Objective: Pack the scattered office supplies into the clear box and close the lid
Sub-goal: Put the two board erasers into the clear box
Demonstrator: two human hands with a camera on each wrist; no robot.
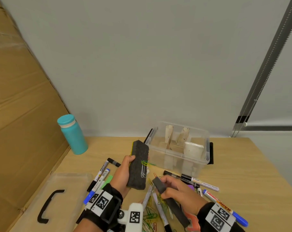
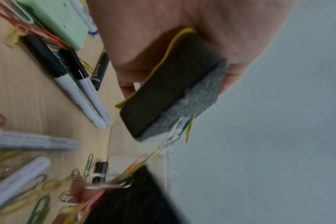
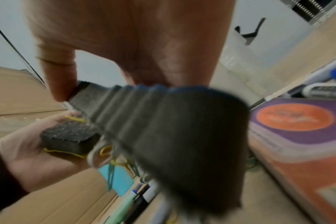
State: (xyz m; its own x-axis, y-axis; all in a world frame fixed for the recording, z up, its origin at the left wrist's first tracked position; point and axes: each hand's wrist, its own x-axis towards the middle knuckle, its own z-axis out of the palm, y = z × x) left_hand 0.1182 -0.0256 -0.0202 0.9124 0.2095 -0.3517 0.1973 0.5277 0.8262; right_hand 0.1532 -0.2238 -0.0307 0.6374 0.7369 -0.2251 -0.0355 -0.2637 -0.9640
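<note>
My left hand (image 1: pixel 125 173) grips a dark grey felt eraser with a yellow back (image 1: pixel 138 164) (image 2: pixel 171 94) (image 3: pixel 69 136), lifted above the table; paper clips (image 1: pixel 144 168) cling to its felt face. My right hand (image 1: pixel 177 190) holds a second dark eraser (image 1: pixel 168 198) (image 3: pixel 173 136) low over the clutter, with clips hanging from it too. The clear box (image 1: pixel 180 144) stands open behind both hands, with cardboard dividers and a white item inside. Its lid (image 1: pixel 55 198) lies flat at the front left.
Markers (image 1: pixel 100 180) (image 1: pixel 200 181) and loose coloured paper clips (image 1: pixel 150 215) lie scattered around my hands. A teal bottle (image 1: pixel 71 134) stands at the back left by a cardboard wall (image 1: pixel 16 97). A purple-and-orange packet (image 3: pixel 297 128) lies to the right.
</note>
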